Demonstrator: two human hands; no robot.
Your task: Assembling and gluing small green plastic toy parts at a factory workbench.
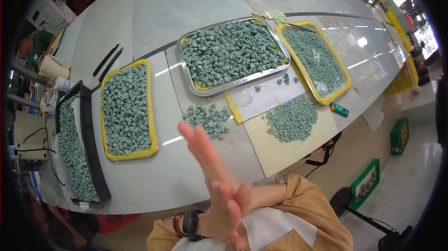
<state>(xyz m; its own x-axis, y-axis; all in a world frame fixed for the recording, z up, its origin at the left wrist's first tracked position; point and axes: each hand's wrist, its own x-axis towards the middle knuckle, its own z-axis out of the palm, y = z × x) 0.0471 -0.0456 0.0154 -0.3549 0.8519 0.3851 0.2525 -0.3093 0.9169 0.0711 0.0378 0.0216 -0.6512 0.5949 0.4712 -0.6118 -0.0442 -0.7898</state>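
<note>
My two hands meet above the table's near edge, one against the other. My right hand (pixel 205 155) points up and away with its fingers stretched out flat. Against it lies my left hand (pixel 224 211), fingers apart, a dark watch (pixel 190 224) and a beaded bracelet (pixel 177 223) on its wrist. I see nothing held in either hand, though the contact between the palms is hidden. Just beyond the fingertips is a loose pile of green stones (pixel 208 119). A heap of finer green chips (pixel 294 119) lies on a cream board (pixel 261 153) to the right.
A metal-rimmed tray (pixel 201 93) and two yellow-edged trays (pixel 153 129) (pixel 344 71) hold green stones. At the left is a black tray (pixel 88 148) of stones. Tweezers (pixel 111 64), a green lighter (pixel 339 109) and a clear ring (pixel 243 99) lie about. Green crates (pixel 378 167) stand on the floor.
</note>
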